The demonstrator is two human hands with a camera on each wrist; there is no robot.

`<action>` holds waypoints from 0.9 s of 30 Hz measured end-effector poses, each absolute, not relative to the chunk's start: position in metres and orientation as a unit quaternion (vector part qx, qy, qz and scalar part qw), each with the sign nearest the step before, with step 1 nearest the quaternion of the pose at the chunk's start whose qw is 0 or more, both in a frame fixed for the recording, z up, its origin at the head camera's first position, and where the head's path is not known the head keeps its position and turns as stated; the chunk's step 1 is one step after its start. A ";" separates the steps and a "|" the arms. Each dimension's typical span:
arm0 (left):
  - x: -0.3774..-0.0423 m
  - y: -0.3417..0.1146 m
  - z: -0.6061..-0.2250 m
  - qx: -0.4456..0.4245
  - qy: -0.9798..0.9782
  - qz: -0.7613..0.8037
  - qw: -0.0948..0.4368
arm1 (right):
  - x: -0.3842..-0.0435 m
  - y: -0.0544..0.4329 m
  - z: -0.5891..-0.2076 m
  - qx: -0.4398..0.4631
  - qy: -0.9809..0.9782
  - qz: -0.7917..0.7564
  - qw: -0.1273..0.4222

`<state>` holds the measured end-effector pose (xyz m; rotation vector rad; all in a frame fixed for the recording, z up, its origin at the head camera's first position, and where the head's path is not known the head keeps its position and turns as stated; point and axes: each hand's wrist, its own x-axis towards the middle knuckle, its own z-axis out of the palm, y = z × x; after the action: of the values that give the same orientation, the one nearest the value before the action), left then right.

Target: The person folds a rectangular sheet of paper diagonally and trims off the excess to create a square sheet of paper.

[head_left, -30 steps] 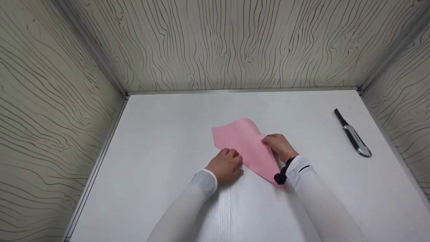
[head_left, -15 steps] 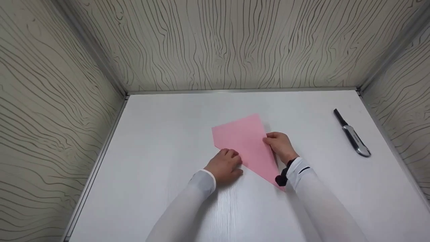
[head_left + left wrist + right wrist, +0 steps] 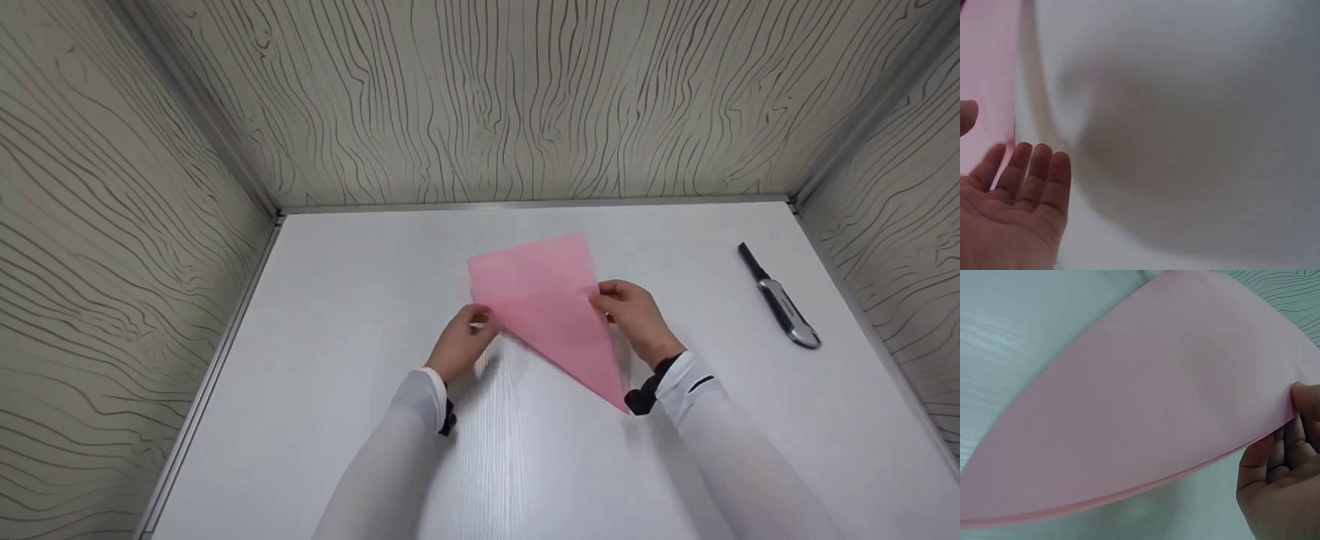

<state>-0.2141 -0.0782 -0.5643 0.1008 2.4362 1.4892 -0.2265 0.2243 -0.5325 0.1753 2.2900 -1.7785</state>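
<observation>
A folded sheet of pink paper [image 3: 547, 300] is held up between both hands over the white table, its narrow point aimed toward the lower right. My left hand [image 3: 463, 341] pinches its left edge between thumb and fingers. On the opposite edge my right hand [image 3: 636, 315] pinches it, thumb on top and fingers beneath, as the right wrist view shows. Along that lower edge of the paper [image 3: 1129, 410] more than one layer is visible. In the left wrist view the left hand [image 3: 1022, 208] has its fingers near the pink sheet [image 3: 988, 73].
A black and silver long-necked lighter [image 3: 784, 304] lies on the right side of the white table [image 3: 360, 300]. Wood-grain patterned panels [image 3: 510, 105] enclose the table at the back and both sides, joined by grey metal strips.
The paper's curled far corner has straightened, and the sheet has been lifted. My left hand has gone from resting on the lower edge to pinching the left edge, farther up and left.
</observation>
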 end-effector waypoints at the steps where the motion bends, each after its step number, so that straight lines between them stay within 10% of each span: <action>1: -0.217 -0.080 -0.560 0.009 0.805 0.573 0.149 | -0.227 0.225 -0.529 0.053 0.780 -0.612 0.116; 27: -0.239 -0.105 -0.500 0.012 0.645 0.760 0.083 | -0.234 0.233 -0.501 -0.035 0.723 -0.687 0.065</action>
<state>-0.2389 -0.1046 -0.5002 0.0344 1.9242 2.2682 -0.2339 0.2331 -0.5013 -0.1070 2.1828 -2.0717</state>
